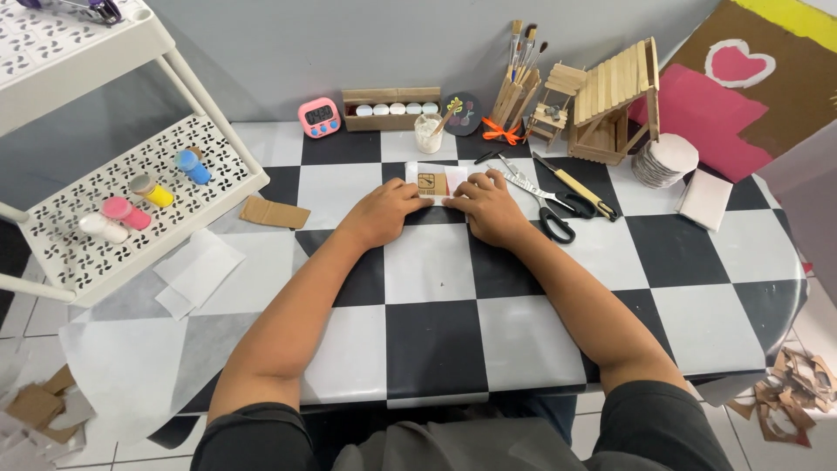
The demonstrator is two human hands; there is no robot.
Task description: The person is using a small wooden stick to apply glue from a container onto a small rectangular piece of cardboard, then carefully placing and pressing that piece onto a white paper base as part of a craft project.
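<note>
The near half of the worktop (pixel 436 340) lies open between and beside the forearms. Right of the right hand (pixel 493 209), scissors (pixel 545 205) and a craft knife (pixel 575 187) block the way. Along the top edge stand a cup (pixel 427 133), brush holder (pixel 514 96) and stick house (pixel 615 100). A white cart (pixel 131 201) crowds the upper left.

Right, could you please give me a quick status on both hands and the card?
Left hand and right hand both pressing flat on small card. Card lies on checkered table. Scissors beside right hand, not obstructing.
</note>
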